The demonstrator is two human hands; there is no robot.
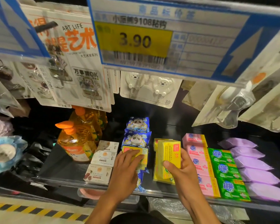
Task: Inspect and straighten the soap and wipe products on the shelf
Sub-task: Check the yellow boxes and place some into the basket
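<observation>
On the dark shelf (61,165) my left hand (128,164) rests on a small yellow soap box (143,155), fingers laid over its top, which lies across a row of blue panda wipe packs (137,139). My right hand (179,165) grips a tall yellow soap box (169,152), thumb on its front and fingers behind it, held upright above a stack of yellow soap (160,172). Right of that run rows of pink soap boxes (199,152), green soap boxes (223,168) and purple wipe packs (252,165).
Three white soap boxes (103,158) and orange pump bottles (76,143) stand left of my left hand. Hook packs (150,88) and a large price tag (134,39) hang low over the shelf. Black-and-yellow floor tape (36,210) runs below the shelf edge.
</observation>
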